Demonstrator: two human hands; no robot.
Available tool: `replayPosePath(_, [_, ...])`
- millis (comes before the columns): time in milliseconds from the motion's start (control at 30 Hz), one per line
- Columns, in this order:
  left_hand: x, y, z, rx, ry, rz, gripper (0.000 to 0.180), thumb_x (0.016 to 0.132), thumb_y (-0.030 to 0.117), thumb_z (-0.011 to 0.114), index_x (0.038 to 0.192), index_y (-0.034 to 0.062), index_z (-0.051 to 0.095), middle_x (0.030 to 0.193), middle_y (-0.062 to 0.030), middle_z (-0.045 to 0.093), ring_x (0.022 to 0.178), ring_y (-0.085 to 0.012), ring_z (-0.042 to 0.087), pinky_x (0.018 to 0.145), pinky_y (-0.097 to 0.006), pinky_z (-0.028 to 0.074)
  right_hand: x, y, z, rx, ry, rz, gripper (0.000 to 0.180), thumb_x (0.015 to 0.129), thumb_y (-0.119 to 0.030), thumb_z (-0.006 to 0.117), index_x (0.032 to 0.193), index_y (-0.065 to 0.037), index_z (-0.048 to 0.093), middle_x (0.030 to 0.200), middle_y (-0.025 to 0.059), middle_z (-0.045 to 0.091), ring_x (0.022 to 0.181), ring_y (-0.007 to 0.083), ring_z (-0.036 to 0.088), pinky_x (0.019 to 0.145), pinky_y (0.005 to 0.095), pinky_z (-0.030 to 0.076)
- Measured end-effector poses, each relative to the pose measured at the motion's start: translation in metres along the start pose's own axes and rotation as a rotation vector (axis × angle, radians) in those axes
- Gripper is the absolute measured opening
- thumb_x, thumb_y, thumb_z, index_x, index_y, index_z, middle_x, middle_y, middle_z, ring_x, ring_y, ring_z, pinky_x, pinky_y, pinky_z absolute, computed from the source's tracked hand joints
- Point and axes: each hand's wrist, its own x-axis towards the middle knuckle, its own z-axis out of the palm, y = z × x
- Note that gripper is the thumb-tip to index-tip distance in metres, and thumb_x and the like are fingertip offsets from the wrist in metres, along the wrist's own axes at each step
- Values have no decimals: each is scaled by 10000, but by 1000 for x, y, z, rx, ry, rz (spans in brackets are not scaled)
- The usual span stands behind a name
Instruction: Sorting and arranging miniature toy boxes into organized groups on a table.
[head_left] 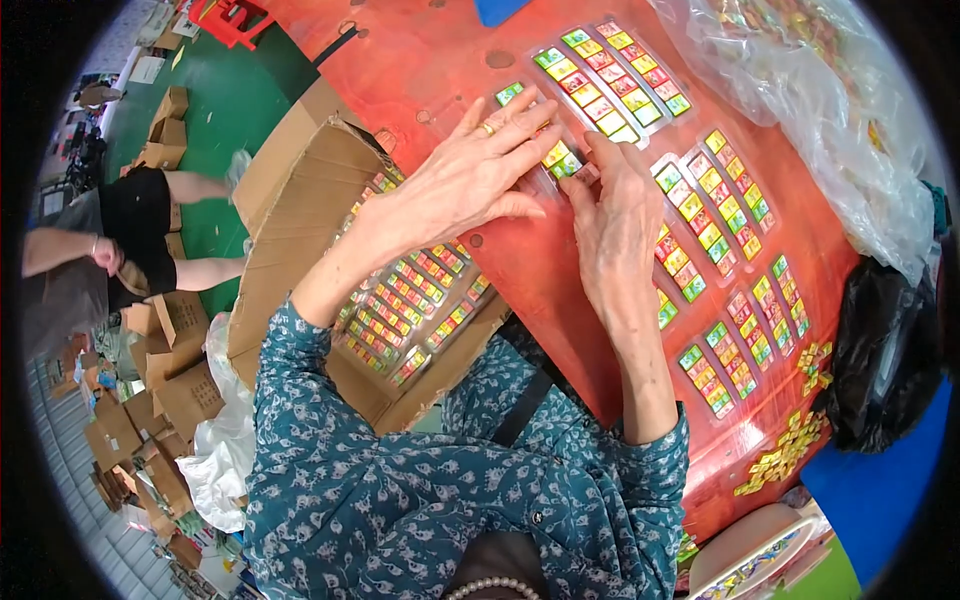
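A narrow clear plastic strip filled with small green, yellow and red squares [562, 160] lies on the red table under both hands. My left hand [470, 170] is stretched across its far left end, fingers spread and flat, and covers much of it. My right hand [617, 205] has its thumb and forefinger closed on the near right end of the strip. Beyond them lies a group of filled strips [615, 80]. More filled strips [710, 205] lie right of my right hand, and another group of strips [745, 340] lies nearer to me.
An open cardboard box [290, 200] at the table's left edge holds many filled strips [400, 300]. Loose yellow squares [785, 455] are heaped near the right edge, by a black plastic bag [885, 350]. Clear plastic sheeting [800, 80] covers the far right. A person [140, 235] stands left, among cartons.
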Motion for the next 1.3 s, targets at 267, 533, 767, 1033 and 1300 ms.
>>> replayPosePath(267, [-7,4,7,30,-28,-34,904,843,482,631,1551,52,269,1646,-119,190,1523,-299,166,1204,-589,179,-3,-4,4,-199,52,-155,406,743,57,730,1136,23,638,915,194,629,835,358,600,706,444,483])
replayPosePath(533, [-8,8,4,-16,-29,-58,886,859,473,614,1557,61,257,1649,-113,182,1524,-285,165,1214,-580,160,-4,-4,-1,-81,-33,-70,185,735,2,754,847,45,613,881,204,575,885,405,598,714,493,482])
replayPosePath(767, [-9,8,6,3,-13,-42,883,857,491,603,1557,71,267,1646,-111,193,1520,-282,182,1218,-580,142,-8,1,5,-105,21,-88,191,729,-50,785,806,37,633,862,184,567,843,378,588,705,478,472])
replayPosePath(1033, [-9,4,7,21,-18,-48,897,855,537,577,1558,75,266,1648,-108,188,1522,-280,178,1215,-587,141,-10,2,-3,-149,15,-104,131,761,-61,758,832,27,691,871,167,578,877,352,583,726,453,495])
replayPosePath(1300, [-11,-5,3,17,15,-140,933,851,583,550,1568,73,238,1647,-113,186,1525,-297,155,1215,-588,135,-11,4,-2,-225,37,-171,85,770,-25,726,853,-11,727,863,129,630,842,315,594,725,418,498])
